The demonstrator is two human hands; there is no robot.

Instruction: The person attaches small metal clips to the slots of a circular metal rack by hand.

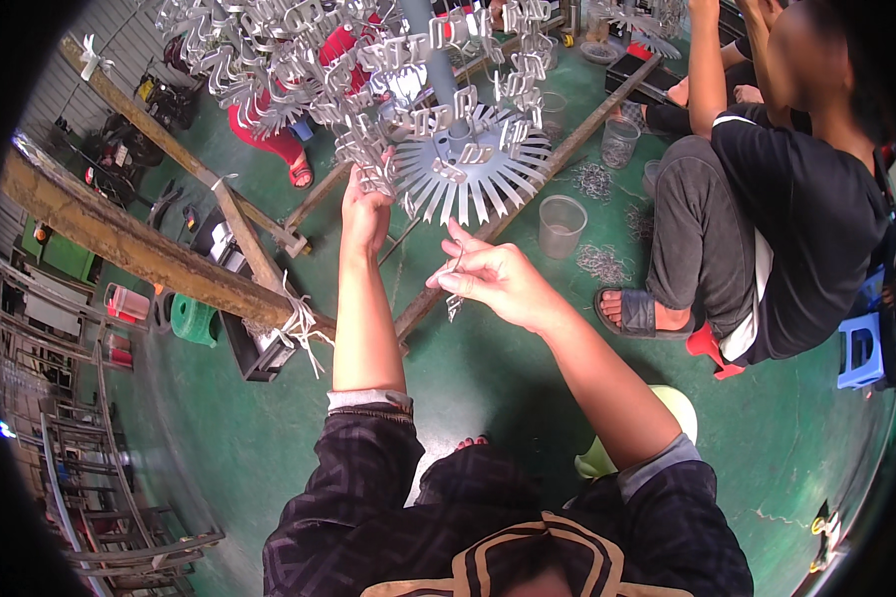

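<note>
In front of me a grey slotted metal disc [483,171] sits on an upright grey pole [440,70]. Bent silver metal clips [314,60] hang in dense clusters around it. My left hand [365,214] is raised to the disc's left edge, its fingers closed around a bunch of silver clips [376,174]. Lower and to the right, my right hand [503,284] pinches a small thin silver metal piece [455,306] between thumb and fingers, apart from the disc. The exact shape of that piece is too small to make out.
A wooden beam [582,134] runs diagonally beneath the disc. Beside it stand a clear plastic tub [561,227] and piles of metal pieces [604,264]. At right sits a co-worker in black [796,219]. A thick wooden rail [149,244] crosses the left. A pale green stool [675,406] is near my right elbow.
</note>
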